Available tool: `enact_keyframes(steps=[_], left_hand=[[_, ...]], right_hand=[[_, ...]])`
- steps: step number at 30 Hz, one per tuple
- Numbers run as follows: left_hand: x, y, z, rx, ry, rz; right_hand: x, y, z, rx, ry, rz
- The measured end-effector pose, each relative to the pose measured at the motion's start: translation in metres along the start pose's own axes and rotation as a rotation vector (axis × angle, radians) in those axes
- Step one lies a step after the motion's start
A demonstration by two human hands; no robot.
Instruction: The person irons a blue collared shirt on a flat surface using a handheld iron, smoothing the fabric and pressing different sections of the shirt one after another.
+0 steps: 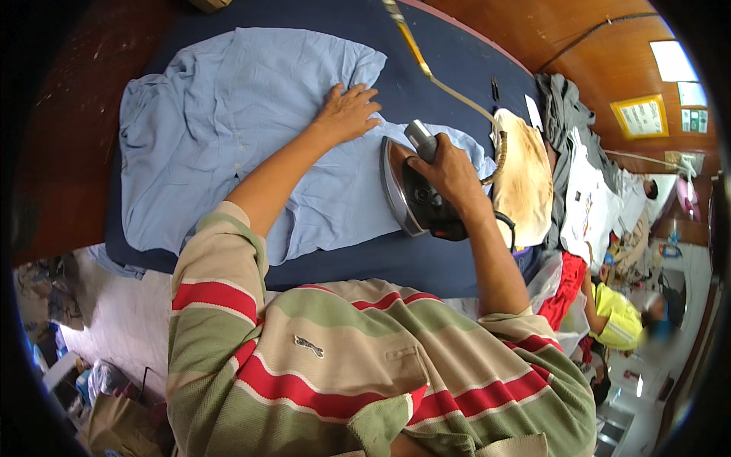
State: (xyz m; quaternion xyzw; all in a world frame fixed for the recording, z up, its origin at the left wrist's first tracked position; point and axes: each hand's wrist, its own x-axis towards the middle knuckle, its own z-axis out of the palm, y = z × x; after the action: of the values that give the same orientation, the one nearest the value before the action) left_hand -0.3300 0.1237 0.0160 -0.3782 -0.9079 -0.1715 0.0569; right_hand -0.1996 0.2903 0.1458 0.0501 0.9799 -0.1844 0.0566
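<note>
A light blue shirt (205,145) lies spread over a dark blue padded table (365,270), with creases at its left part and a button line down it. My left hand (349,113) rests palm down on the cloth near its far edge, fingers spread. In my right hand (451,169) is the handle of a clothes iron (415,190), black with a metal soleplate. The iron is tipped up on its side at the right part of the shirt; whether its edge touches the cloth I cannot tell. A hose (501,156) runs from its back.
A scorched pale pad (525,179) lies right of the iron. Beyond it are grey garments (562,114) and a white printed garment (586,194). The yellowish cord (411,46) crosses the table's far side. A person in a yellow top (618,318) is at the right.
</note>
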Motion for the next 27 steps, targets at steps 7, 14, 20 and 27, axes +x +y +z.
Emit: enact_keyframes(steps=[7, 14, 20, 27], left_hand=[[-0.015, -0.030, 0.016, -0.123, 0.118, -0.046], [-0.016, -0.032, 0.016, -0.183, 0.129, -0.038], [-0.018, -0.034, 0.016, -0.156, 0.172, -0.039], [-0.017, -0.038, 0.020, -0.161, 0.160, -0.031]], right_hand=[[0.028, -0.013, 0.021, -0.032, 0.206, 0.184], [0.025, -0.019, 0.034, 0.003, 0.178, 0.155], [0.052, -0.024, 0.039, 0.052, 0.268, 0.179], [0.042, -0.005, 0.049, 0.329, 0.093, 0.234]])
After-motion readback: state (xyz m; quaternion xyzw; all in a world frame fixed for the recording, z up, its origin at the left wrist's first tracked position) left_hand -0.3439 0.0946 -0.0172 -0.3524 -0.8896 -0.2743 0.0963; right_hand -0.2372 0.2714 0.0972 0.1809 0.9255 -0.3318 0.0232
